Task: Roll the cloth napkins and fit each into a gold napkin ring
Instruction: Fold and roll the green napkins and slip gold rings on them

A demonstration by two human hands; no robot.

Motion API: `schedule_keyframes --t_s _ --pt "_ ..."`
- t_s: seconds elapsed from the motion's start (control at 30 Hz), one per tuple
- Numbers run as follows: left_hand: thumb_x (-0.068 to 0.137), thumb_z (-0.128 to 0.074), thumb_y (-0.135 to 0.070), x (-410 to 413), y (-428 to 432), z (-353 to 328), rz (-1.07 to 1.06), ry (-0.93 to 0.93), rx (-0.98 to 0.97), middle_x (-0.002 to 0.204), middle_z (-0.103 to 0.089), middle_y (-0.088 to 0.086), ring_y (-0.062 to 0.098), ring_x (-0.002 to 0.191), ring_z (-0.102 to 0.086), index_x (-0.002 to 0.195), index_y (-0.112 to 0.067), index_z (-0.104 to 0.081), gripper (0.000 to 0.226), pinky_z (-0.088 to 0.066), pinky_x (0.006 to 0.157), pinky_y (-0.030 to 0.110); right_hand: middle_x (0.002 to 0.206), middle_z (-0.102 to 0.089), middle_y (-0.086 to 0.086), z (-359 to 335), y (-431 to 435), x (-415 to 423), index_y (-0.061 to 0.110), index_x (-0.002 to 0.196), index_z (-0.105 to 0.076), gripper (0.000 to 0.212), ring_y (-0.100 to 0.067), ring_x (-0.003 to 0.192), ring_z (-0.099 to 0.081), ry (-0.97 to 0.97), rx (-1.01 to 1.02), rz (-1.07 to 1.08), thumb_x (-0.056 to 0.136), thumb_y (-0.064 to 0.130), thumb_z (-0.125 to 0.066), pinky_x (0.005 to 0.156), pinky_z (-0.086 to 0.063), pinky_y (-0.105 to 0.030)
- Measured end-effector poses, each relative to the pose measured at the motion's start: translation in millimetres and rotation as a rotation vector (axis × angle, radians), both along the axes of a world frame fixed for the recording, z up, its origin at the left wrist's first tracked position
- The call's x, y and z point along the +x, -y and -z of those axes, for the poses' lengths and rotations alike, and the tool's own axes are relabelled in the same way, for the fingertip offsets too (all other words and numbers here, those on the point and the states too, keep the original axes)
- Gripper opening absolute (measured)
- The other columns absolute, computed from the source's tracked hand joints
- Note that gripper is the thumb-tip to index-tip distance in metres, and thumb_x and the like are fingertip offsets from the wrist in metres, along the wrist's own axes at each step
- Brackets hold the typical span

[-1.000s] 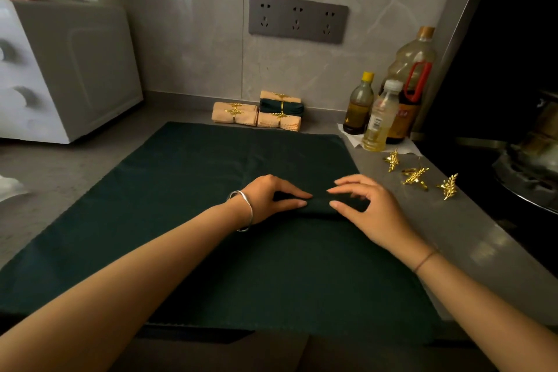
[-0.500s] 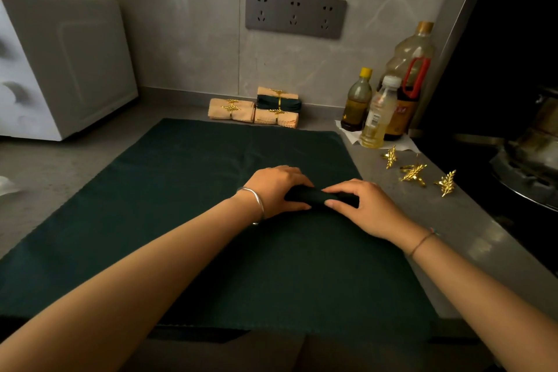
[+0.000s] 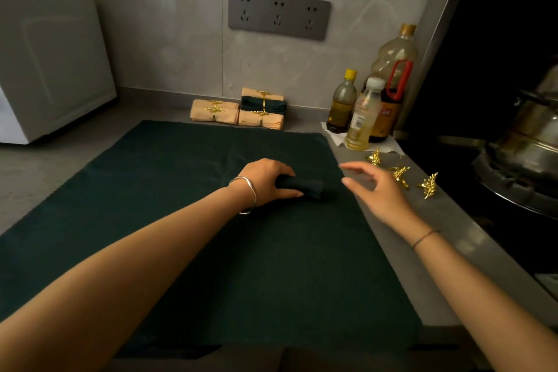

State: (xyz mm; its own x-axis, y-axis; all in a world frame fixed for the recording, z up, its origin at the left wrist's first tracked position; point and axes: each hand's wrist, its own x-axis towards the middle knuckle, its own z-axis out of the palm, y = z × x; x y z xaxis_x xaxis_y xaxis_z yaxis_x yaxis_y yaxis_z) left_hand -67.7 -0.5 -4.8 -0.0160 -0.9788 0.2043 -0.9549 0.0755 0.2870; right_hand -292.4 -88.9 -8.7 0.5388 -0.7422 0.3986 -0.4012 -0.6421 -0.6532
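Rolling looks done: my left hand (image 3: pixel 267 181) grips the rolled dark-green napkin (image 3: pixel 303 186) at frame centre, while my right hand (image 3: pixel 382 192) hovers empty, fingers spread, beside the gold leaf napkin rings (image 3: pixel 400 175) centre-right. Next calls for pinching one ring.

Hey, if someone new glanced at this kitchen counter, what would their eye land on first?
Mid-frame, the left hand grips a rolled dark green napkin lying on the big green cloth. Just right of it, the right hand hovers open near three leafy gold napkin rings on the grey counter. Against the back wall sits a small stack of peach and green napkins, already ringed.
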Motion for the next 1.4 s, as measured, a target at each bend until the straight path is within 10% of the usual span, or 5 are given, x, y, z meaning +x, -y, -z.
schedule_keyframes --t_s 0.23,0.57,0.77,1.03,1.4 --pt "0.085 -0.060 -0.048 -25.2 24.9 -8.5 -0.006 -0.022 -0.064 0.105 -0.063 -0.003 0.011 0.090 -0.055 0.112 -0.023 -0.061 0.037 -0.047 0.076 0.024 0.106 -0.056 -0.012 10.7 50.6 -55.5 0.006 0.103 -0.054 0.038 -0.028 0.104 -0.050 0.049 -0.172 0.613 0.080 0.030 -0.071 0.081 -0.043 -0.037" --pt "0.085 -0.063 -0.040 -45.6 34.6 -7.4 -0.011 -0.134 -0.104 0.098 -0.061 -0.004 0.011 0.086 -0.056 0.108 -0.021 -0.062 0.030 -0.045 0.074 0.023 0.120 -0.051 -0.016 21.1 72.5 -37.7 0.006 0.104 -0.064 0.030 -0.033 0.114 -0.046 -0.205 -0.067 0.726 0.087 0.032 -0.063 0.096 -0.042 -0.045" --pt "0.086 -0.062 -0.038 -31.5 21.5 -10.2 -0.038 -0.179 -0.182 0.109 -0.060 -0.003 0.007 0.091 -0.052 0.116 -0.022 -0.058 0.035 -0.045 0.081 0.023 0.114 -0.055 -0.010 8.1 58.1 -24.8 0.008 0.103 -0.061 0.019 -0.025 0.104 -0.054 0.044 -0.070 0.477 0.090 0.022 -0.061 0.083 -0.042 -0.032" --pt "0.085 -0.063 -0.034 9.0 -9.0 -8.5 -0.149 -0.216 -0.315 0.105 -0.061 -0.002 0.009 0.090 -0.054 0.121 -0.020 -0.057 0.039 -0.049 0.083 0.029 0.099 -0.068 -0.003 -34.0 0.8 33.0 0.006 0.103 -0.057 0.025 -0.011 0.092 -0.066 0.008 0.408 -0.258 0.082 0.011 -0.069 0.075 -0.055 -0.019" --pt "0.085 -0.064 -0.033 26.4 -16.8 -10.9 -0.116 -0.166 -0.273 0.100 -0.054 -0.009 0.006 0.087 -0.050 0.118 -0.022 -0.059 0.035 -0.045 0.080 0.023 0.102 -0.069 -0.009 -18.4 -8.5 60.9 0.010 0.108 -0.051 0.033 -0.018 0.096 -0.068 0.410 0.783 -0.205 0.080 0.006 -0.068 0.086 -0.055 -0.029"
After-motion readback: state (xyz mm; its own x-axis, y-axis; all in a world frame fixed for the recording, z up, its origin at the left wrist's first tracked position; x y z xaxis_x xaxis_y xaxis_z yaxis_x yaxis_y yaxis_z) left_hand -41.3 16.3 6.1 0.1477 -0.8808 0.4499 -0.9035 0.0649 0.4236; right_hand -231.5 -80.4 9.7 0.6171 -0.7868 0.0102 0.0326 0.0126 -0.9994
